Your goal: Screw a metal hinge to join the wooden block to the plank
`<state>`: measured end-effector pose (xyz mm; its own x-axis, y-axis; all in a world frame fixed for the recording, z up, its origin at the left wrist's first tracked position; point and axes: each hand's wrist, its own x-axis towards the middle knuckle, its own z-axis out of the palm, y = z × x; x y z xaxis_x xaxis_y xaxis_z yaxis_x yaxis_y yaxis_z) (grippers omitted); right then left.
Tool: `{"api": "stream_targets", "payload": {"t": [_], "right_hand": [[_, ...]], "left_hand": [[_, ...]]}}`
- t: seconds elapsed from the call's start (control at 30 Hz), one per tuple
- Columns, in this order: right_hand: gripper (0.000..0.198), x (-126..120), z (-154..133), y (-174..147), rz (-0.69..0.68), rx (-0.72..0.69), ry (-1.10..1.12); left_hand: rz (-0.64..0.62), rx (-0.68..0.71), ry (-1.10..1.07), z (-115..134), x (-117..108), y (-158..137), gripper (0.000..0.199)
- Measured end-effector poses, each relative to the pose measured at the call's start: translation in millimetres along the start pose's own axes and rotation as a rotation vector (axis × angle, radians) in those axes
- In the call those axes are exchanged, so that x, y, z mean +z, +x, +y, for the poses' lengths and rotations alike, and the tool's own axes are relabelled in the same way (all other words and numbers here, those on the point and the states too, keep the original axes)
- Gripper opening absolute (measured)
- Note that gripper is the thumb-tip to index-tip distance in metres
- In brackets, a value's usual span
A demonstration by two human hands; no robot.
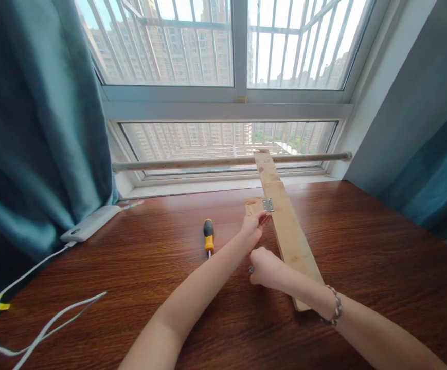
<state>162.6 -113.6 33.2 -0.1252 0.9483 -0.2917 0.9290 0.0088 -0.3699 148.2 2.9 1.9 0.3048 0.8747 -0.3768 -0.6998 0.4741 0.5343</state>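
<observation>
A small metal hinge (pixel 268 205) lies across the seam between a long wooden board (pixel 294 234) and a short wooden piece (pixel 253 206) at its left side. My left hand (pixel 253 228) is at the hinge's near edge, fingers pinched together; whatever they may hold is too small to make out. Closer to me, my right hand (pixel 267 267) is curled closed beside the long board, its forearm crossing over the board's near end. A small shiny metal bit shows at its fingers; I cannot tell whether it is a ring or something held.
A screwdriver (pixel 208 236) with a black and yellow handle lies left of my left forearm, its tip hidden. A white power strip (pixel 91 224) and white cable (pixel 34 272) are at left. A rail (pixel 192 163) crosses the window behind the brown tabletop (pixel 161 241).
</observation>
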Motion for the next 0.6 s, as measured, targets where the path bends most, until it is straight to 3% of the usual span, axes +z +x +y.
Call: {"api": "stream_targets", "payload": {"t": [0.07,0.13,0.23,0.27,0.3,0.4,0.6], "right_hand": [[0.008,-24,21,-9,0.032,-0.036,0.081],[0.009,-53,54,-14,0.132,-0.013,0.144],[0.015,-86,116,-9,0.354,0.269,0.081],[0.016,-91,135,-4,0.364,0.358,0.062],[0.016,-92,153,2,0.321,0.452,0.060],[0.018,-79,186,21,0.257,0.512,0.075],[0.013,-50,205,41,0.205,0.563,0.177]], "left_hand": [[-0.005,-0.001,-0.006,-1,0,1,0.020],[0.003,-0.003,0.002,-1,0,1,0.020],[0.026,-0.010,0.016,-1,2,0,0.021],[0.029,-0.011,0.015,-1,2,-1,0.021],[0.030,-0.013,0.014,0,3,-1,0.021],[0.036,-0.015,0.021,0,3,-2,0.021],[0.039,-0.010,0.023,0,3,0,0.021]]}}
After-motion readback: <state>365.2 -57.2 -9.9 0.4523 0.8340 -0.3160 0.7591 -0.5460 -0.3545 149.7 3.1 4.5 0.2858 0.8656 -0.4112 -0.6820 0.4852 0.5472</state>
